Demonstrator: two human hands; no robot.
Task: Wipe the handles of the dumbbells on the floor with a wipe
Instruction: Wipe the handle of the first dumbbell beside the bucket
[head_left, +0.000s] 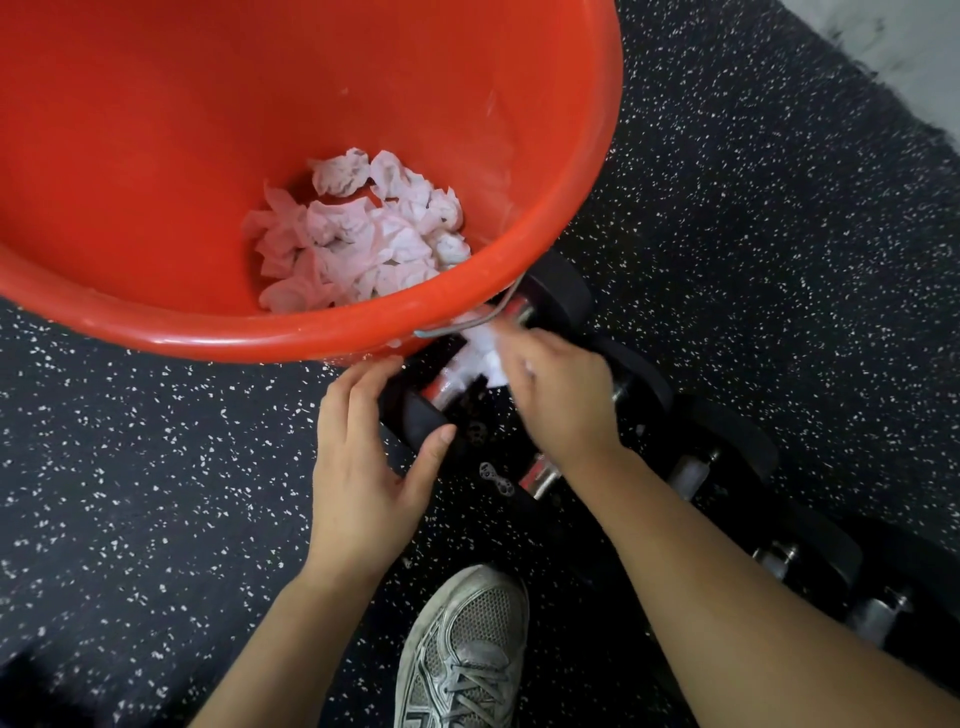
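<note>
Nearest: grey mesh sneaker (462, 649), laced, on black speckled rubber floor (156, 467).

Both forearms reach forward from the bottom edge. Left hand (363, 467) cups the near black end of the dumbbell (423, 421); its grip is half open, thumb pressed on the weight's face, fingers curved over the far side. Steadying contact, not a full clench.

Right hand (561, 400) sits just beyond and right of the left, grip closed on a white wipe (480, 358). Wipe lies on the dumbbell's chrome handle (449, 387), between the two black ends, bunched under the fingers; its edge is motion-blurred. Handle surface gleams where exposed, near the left-hand end.

More dumbbells (727, 457) lined up to the right, running toward the lower right corner, black ends touching or nearly so, chrome handles partly visible.

Farther: large red bucket (519, 104), rim overlapping the held dumbbell's far end, thin metal bail (467, 322) hanging beside the wipe. Inside, at the bottom, a heap of crumpled white wipes (363, 234).
</note>
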